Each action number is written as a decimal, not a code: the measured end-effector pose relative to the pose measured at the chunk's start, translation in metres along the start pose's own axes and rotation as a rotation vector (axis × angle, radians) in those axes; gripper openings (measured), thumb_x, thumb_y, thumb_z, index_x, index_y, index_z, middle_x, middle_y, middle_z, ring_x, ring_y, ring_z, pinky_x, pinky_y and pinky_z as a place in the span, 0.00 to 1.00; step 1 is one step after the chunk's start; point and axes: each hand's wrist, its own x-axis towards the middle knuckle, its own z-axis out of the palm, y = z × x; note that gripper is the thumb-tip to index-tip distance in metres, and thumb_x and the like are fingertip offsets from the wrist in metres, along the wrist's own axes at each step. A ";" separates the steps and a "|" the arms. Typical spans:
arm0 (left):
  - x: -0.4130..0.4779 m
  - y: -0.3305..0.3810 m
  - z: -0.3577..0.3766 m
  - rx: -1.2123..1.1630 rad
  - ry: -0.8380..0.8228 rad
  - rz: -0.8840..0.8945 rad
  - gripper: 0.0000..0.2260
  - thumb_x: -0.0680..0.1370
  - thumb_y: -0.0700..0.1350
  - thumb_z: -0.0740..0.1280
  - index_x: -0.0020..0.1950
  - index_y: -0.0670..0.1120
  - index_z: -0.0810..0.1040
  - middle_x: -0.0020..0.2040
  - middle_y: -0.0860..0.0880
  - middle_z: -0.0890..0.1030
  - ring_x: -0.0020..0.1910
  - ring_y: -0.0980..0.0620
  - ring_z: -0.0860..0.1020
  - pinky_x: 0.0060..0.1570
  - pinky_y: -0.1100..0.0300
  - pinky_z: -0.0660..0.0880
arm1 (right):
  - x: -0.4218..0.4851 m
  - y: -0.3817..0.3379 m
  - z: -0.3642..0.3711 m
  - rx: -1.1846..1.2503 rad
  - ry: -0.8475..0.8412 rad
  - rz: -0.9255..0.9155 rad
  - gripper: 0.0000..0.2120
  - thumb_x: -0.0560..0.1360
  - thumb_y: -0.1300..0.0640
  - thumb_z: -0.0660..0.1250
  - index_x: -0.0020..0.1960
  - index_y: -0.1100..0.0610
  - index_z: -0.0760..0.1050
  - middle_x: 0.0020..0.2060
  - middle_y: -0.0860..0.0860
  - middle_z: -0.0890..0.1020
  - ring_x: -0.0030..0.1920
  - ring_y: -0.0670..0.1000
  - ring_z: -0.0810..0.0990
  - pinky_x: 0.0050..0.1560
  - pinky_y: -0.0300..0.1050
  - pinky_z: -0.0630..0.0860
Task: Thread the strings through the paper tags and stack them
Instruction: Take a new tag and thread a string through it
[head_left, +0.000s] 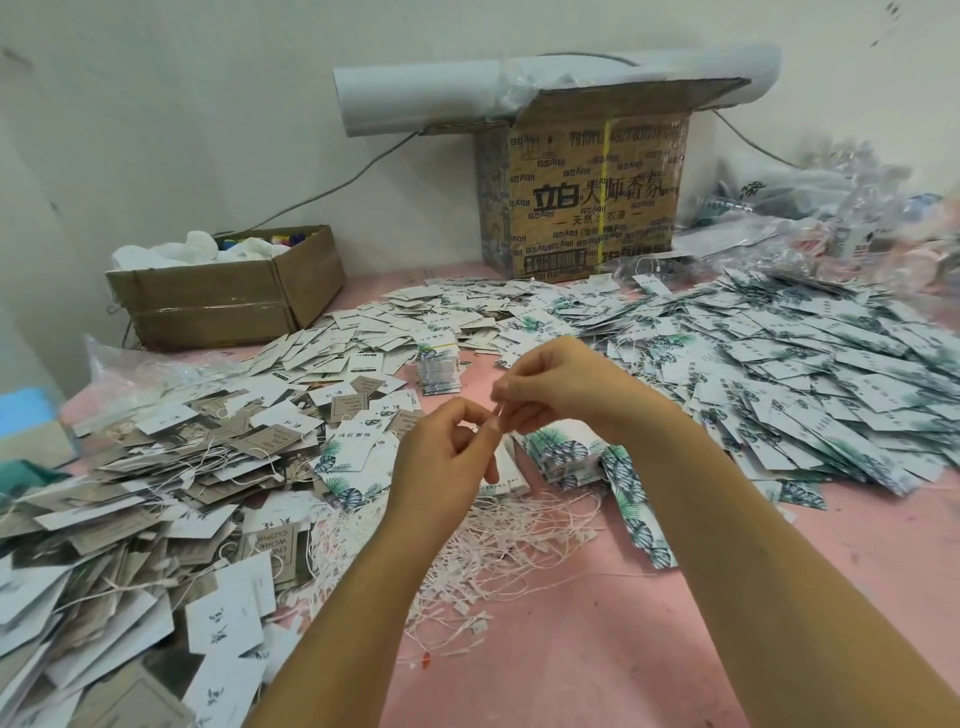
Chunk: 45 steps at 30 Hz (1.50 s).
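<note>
Partly hidden behind the person's two hands, a short stack of leaf-print tags (563, 457) lies on the pink counter (571, 665); the left hand covers its near end, so how many tags it holds cannot be told; both forearms run off the bottom edge; at the far right a heap of clear plastic bags (841, 218) is blurred, and a blue block (26, 410) at the left edge is cut off.

The left hand (447, 457) and right hand (561, 384) meet above the middle of the counter, fingers curled in, fingertips almost touching; between them they pinch a thin pale string (500, 410), too small to make out clearly; whether a tag hangs on it cannot be seen.

Just below the hands lies a tangled heap of loose strings (498, 561); to the left spreads a pile of grey and white tags (156, 467), to the right a wide drift of leaf-print tags (779, 374); a banded bundle (439, 364) stands just beyond the hands.

Against the wall sit a tall printed carton (592, 197) with a white roll (415, 93) on top, and a low open box (223, 296).
</note>
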 end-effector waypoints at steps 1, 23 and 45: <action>0.000 -0.002 0.000 0.001 -0.005 -0.004 0.06 0.78 0.46 0.65 0.41 0.50 0.76 0.25 0.51 0.79 0.20 0.61 0.68 0.23 0.68 0.64 | 0.001 0.000 0.000 0.053 0.060 -0.022 0.06 0.75 0.64 0.66 0.40 0.64 0.79 0.29 0.52 0.83 0.30 0.48 0.82 0.34 0.39 0.80; -0.004 -0.049 -0.001 0.269 0.158 -0.111 0.06 0.79 0.53 0.60 0.44 0.56 0.72 0.23 0.53 0.75 0.22 0.53 0.74 0.30 0.59 0.73 | 0.006 0.020 -0.027 -0.777 0.314 0.339 0.18 0.75 0.48 0.64 0.34 0.58 0.66 0.28 0.51 0.70 0.29 0.51 0.69 0.32 0.40 0.66; 0.004 -0.047 -0.003 0.439 0.029 -0.407 0.12 0.72 0.58 0.70 0.40 0.51 0.74 0.37 0.53 0.79 0.39 0.51 0.79 0.42 0.57 0.73 | 0.005 0.027 -0.020 -0.928 0.306 0.396 0.24 0.66 0.45 0.75 0.34 0.57 0.63 0.31 0.51 0.71 0.37 0.53 0.72 0.35 0.44 0.68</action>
